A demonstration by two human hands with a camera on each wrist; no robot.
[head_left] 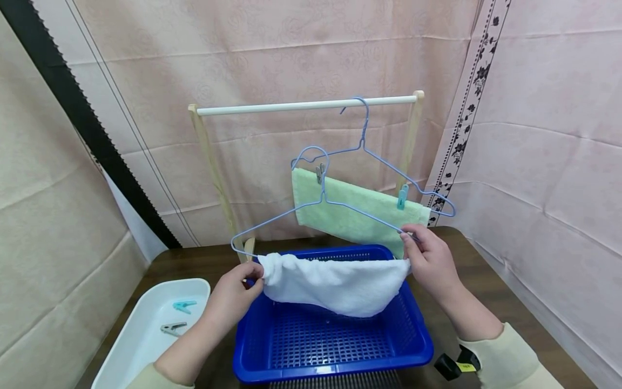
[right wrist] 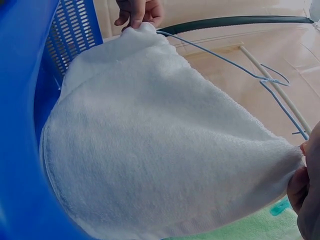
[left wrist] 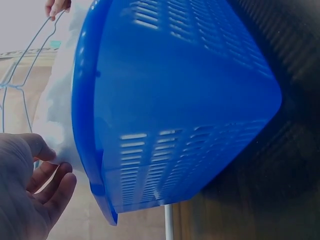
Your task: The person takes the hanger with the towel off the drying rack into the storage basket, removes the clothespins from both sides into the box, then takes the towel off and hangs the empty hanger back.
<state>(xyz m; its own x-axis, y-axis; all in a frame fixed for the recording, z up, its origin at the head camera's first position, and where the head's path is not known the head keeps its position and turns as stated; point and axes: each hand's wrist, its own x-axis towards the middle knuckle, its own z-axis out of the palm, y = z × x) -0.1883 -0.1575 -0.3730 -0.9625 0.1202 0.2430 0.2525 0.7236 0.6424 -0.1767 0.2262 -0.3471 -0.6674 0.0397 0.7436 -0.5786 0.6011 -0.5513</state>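
While the cloth (head_left: 335, 286) hangs above the basket (head_left: 335, 371), its long axis running left to right, my left grip (head_left: 237, 292) pinches one end and my right grip (head_left: 431, 258) the other, beside the near hanger's (head_left: 323, 192) wire.

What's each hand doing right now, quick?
Left hand: closed, pinching the left end of the white cloth.
Right hand: closed, holding the cloth's right end and the front blue hanger.

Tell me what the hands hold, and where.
A white cloth, at both upper ends; the right hand also grips the front hanger by its right side.
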